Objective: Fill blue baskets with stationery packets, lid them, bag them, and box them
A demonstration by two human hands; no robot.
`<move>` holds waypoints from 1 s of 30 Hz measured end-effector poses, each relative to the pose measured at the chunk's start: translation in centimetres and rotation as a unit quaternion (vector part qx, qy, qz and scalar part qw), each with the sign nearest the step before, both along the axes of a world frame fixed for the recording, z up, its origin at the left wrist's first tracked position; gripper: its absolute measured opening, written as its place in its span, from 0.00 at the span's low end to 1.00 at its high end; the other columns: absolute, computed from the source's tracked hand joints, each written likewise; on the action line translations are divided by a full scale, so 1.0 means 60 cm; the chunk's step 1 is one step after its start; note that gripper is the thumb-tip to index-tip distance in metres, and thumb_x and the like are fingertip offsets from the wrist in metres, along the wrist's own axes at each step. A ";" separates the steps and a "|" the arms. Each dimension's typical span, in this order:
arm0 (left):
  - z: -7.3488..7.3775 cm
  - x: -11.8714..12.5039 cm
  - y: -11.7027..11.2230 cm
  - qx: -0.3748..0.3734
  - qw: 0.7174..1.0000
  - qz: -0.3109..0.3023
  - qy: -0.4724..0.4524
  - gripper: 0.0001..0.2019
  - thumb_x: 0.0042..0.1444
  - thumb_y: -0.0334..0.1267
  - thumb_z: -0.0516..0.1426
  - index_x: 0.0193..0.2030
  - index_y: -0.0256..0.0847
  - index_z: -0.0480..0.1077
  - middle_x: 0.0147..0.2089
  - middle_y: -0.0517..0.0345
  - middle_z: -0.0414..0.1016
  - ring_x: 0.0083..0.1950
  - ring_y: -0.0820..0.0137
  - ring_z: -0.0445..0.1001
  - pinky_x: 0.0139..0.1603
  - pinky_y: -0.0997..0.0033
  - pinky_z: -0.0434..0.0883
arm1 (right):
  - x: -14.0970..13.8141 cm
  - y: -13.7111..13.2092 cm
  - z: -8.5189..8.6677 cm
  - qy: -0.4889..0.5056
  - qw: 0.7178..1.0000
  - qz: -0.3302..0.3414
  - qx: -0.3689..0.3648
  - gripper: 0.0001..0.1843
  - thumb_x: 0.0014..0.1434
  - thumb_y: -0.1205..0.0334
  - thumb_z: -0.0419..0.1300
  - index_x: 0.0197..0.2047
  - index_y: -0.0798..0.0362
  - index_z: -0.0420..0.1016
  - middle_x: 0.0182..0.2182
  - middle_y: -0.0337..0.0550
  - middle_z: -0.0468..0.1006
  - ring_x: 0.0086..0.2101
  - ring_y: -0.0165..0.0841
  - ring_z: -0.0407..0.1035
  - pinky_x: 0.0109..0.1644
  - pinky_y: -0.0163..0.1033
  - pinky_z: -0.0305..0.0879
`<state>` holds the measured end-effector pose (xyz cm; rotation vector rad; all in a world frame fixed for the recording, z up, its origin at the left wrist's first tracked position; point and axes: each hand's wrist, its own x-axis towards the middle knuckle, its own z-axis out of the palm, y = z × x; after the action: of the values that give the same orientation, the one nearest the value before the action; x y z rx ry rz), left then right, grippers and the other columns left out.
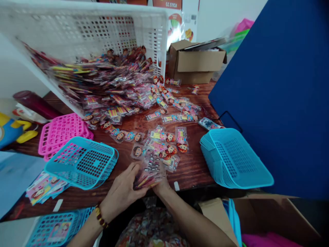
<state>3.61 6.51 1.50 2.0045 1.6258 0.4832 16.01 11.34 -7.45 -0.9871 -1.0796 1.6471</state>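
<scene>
Close to the table's front edge, my left hand [127,187] is closed around a bundle of small plastic-wrapped packets [150,168]. From the right, my right hand [161,181] grips the same bundle; its fingers are partly hidden behind the packets. Just beyond my hands lie loose packets [158,135] with cartoon heads and pink and yellow bodies. A tipped white crate [160,34] spills a large heap of the same packets [115,82] onto the table.
Blue baskets [231,157] are stacked at right; another blue basket [82,163] sits at left beside pink baskets [64,132]. Behind stands an open cardboard box [200,61]. A blue panel [269,96] borders the right. Printed cards [45,188] and a dark red bottle [36,103] are at left.
</scene>
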 end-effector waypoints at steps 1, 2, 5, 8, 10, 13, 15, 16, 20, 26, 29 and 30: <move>0.003 -0.002 -0.001 0.004 1.000 -0.004 0.027 0.27 0.55 0.39 0.58 0.61 0.45 0.57 0.57 0.52 0.68 0.54 0.64 0.72 0.54 0.62 0.71 | 0.009 0.003 0.000 0.013 0.999 -0.025 -0.018 0.31 0.62 0.39 0.43 0.59 0.46 0.67 0.52 0.46 0.76 0.50 0.43 0.72 0.54 0.50 0.68; 0.005 -0.004 0.000 0.013 0.998 -0.012 0.060 0.27 0.55 0.38 0.58 0.61 0.45 0.58 0.58 0.51 0.68 0.54 0.63 0.72 0.55 0.61 0.70 | 0.022 0.008 0.001 0.020 0.998 -0.042 -0.035 0.28 0.59 0.41 0.50 0.57 0.46 0.70 0.52 0.45 0.76 0.50 0.43 0.71 0.55 0.48 0.67; 0.009 -0.012 0.001 0.041 0.983 -0.038 0.173 0.24 0.53 0.35 0.58 0.58 0.44 0.62 0.60 0.49 0.67 0.56 0.58 0.69 0.56 0.56 0.67 | 0.083 0.040 0.017 -0.088 0.996 -0.017 0.001 0.19 0.55 0.48 0.59 0.46 0.47 0.77 0.45 0.43 0.80 0.46 0.41 0.72 0.53 0.45 0.67; -0.001 -0.012 0.000 0.037 0.959 -0.071 0.271 0.25 0.51 0.31 0.58 0.57 0.44 0.65 0.57 0.48 0.69 0.55 0.55 0.69 0.56 0.52 0.64 | 0.158 0.104 0.047 -0.298 0.946 -0.071 0.107 0.15 0.60 0.51 0.55 0.42 0.50 0.77 0.39 0.45 0.79 0.42 0.40 0.72 0.50 0.44 0.67; -0.014 -0.007 -0.003 0.032 0.951 -0.095 0.292 0.31 0.49 0.29 0.58 0.62 0.46 0.62 0.57 0.47 0.69 0.55 0.55 0.69 0.56 0.52 0.63 | 0.198 0.156 0.066 -0.488 0.855 -0.122 0.126 0.18 0.62 0.54 0.53 0.47 0.56 0.75 0.45 0.54 0.76 0.48 0.43 0.69 0.55 0.46 0.64; -0.030 -0.001 -0.008 0.038 0.957 -0.103 0.269 0.44 0.49 0.27 0.56 0.72 0.49 0.43 0.59 0.49 0.68 0.56 0.58 0.68 0.59 0.55 0.61 | 0.223 0.221 0.078 -0.693 0.711 -0.107 0.051 0.28 0.64 0.52 0.54 0.57 0.67 0.68 0.54 0.69 0.68 0.56 0.51 0.63 0.59 0.49 0.59; -0.037 0.001 -0.009 0.039 0.961 -0.089 0.258 0.49 0.49 0.27 0.55 0.73 0.47 0.32 0.58 0.50 0.69 0.56 0.59 0.68 0.59 0.55 0.60 | 0.220 0.251 0.075 -0.732 0.676 -0.083 0.018 0.31 0.63 0.50 0.55 0.59 0.69 0.66 0.56 0.74 0.66 0.58 0.54 0.61 0.58 0.50 0.59; -0.040 0.001 -0.009 0.039 0.962 -0.084 0.257 0.50 0.49 0.27 0.55 0.73 0.46 0.28 0.58 0.49 0.69 0.55 0.58 0.68 0.59 0.55 0.60 | 0.216 0.261 0.073 -0.735 0.674 -0.071 0.012 0.31 0.63 0.49 0.56 0.58 0.68 0.67 0.56 0.74 0.66 0.58 0.54 0.61 0.57 0.51 0.60; -0.046 -0.001 -0.008 0.047 0.961 -0.076 0.263 0.49 0.49 0.30 0.56 0.73 0.41 0.30 0.58 0.46 0.69 0.54 0.56 0.68 0.56 0.54 0.62 | 0.211 0.288 0.069 -0.737 0.676 0.001 -0.001 0.28 0.61 0.46 0.57 0.54 0.60 0.74 0.54 0.67 0.71 0.55 0.51 0.66 0.53 0.50 0.65; -0.044 0.001 -0.012 0.037 0.961 -0.068 0.267 0.46 0.49 0.30 0.56 0.73 0.42 0.38 0.57 0.47 0.70 0.55 0.56 0.69 0.57 0.55 0.63 | 0.223 0.291 0.091 -0.742 0.666 0.072 -0.014 0.30 0.66 0.44 0.46 0.48 0.60 0.79 0.40 0.63 0.80 0.45 0.46 0.75 0.46 0.45 0.68; -0.043 0.002 -0.011 0.034 0.961 -0.069 0.264 0.46 0.48 0.30 0.57 0.73 0.42 0.40 0.57 0.47 0.70 0.56 0.56 0.69 0.57 0.55 0.63 | 0.218 0.287 0.108 -0.742 0.662 0.100 0.027 0.28 0.68 0.49 0.44 0.50 0.61 0.77 0.42 0.65 0.80 0.46 0.48 0.75 0.47 0.48 0.68; -0.043 0.001 -0.010 0.036 0.962 -0.071 0.261 0.46 0.48 0.29 0.57 0.73 0.42 0.40 0.57 0.47 0.70 0.55 0.56 0.69 0.57 0.55 0.63 | 0.215 0.288 0.113 -0.741 0.661 0.104 0.050 0.24 0.68 0.55 0.45 0.54 0.59 0.75 0.47 0.65 0.78 0.50 0.48 0.72 0.51 0.49 0.66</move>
<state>3.68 5.92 -1.11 2.4247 1.7518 -0.0532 28.92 28.64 -0.69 -2.2784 -2.3071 0.5598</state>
